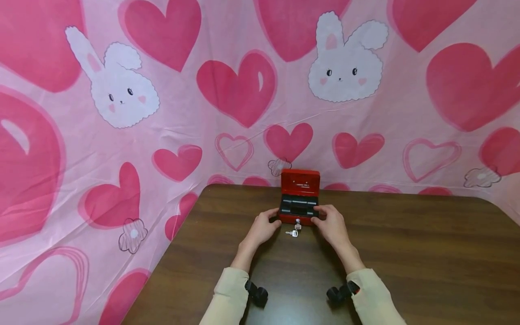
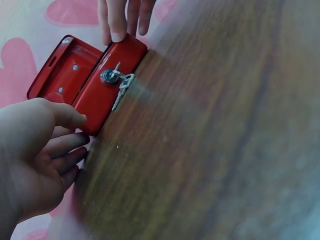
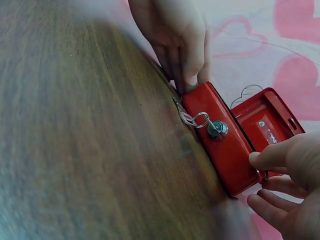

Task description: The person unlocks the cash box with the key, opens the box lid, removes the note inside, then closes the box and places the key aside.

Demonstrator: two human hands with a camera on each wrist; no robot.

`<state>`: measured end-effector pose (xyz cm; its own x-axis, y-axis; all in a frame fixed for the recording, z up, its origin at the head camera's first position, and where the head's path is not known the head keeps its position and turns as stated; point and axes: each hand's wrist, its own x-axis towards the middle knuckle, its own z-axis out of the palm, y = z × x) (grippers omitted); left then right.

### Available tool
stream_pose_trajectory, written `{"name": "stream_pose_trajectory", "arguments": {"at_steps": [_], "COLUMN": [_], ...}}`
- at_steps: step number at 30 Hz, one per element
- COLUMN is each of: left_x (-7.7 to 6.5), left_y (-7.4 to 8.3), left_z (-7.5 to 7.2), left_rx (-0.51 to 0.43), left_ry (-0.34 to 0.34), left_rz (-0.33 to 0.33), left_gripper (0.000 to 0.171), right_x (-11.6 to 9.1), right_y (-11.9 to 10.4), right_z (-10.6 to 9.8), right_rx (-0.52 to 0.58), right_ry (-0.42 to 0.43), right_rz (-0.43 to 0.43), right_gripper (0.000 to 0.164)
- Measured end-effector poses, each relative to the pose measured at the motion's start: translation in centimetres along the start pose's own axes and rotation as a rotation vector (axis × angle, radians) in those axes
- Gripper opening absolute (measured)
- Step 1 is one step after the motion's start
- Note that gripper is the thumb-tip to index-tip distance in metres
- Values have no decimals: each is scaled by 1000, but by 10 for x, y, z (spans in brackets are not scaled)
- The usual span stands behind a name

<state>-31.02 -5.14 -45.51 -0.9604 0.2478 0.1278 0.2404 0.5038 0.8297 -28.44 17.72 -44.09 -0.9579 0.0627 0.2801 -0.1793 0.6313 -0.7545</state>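
A small red cash box (image 1: 298, 220) stands on the table with its lid (image 1: 301, 181) raised and a black tray (image 1: 299, 205) inside. A key sits in the lock (image 3: 218, 130) on its front, and a second key (image 1: 292, 233) hangs from the ring. My left hand (image 1: 264, 228) holds the box's left end, thumb at the front corner and fingers along the side. At the right end my right hand (image 1: 332, 225) grips it too, its thumb (image 3: 265, 157) on the front face near the rim. The tray's compartments show nothing inside them.
The brown wooden table (image 1: 406, 243) extends to both sides and toward me. Behind it hangs a pink cloth (image 1: 292, 108) with hearts and rabbits, close to the back of the box. Black wrist cameras (image 1: 257, 294) are strapped at both sleeves.
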Motion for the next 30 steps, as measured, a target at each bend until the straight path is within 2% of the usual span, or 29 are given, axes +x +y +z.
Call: {"name": "stream_pose_trajectory", "arguments": {"at_steps": [8, 16, 22, 30], "left_x": [1, 1, 1, 0], "left_y": [1, -1, 0, 0], "left_z": [-1, -1, -2, -2], "left_rx": [18, 25, 27, 38], "left_ry": [-4, -7, -4, -9], "left_rz": [12, 4, 8, 13], "left_gripper": [47, 47, 47, 47], "right_x": [1, 0, 1, 2], "right_y": [-3, -6, -6, -2], "right_z": [-2, -3, -5, -12], "right_rx": [56, 89, 78, 95], "right_ry": [37, 95, 122, 150], "right_rz": [-21, -47, -50, -43], "right_gripper": [33, 21, 14, 13]}}
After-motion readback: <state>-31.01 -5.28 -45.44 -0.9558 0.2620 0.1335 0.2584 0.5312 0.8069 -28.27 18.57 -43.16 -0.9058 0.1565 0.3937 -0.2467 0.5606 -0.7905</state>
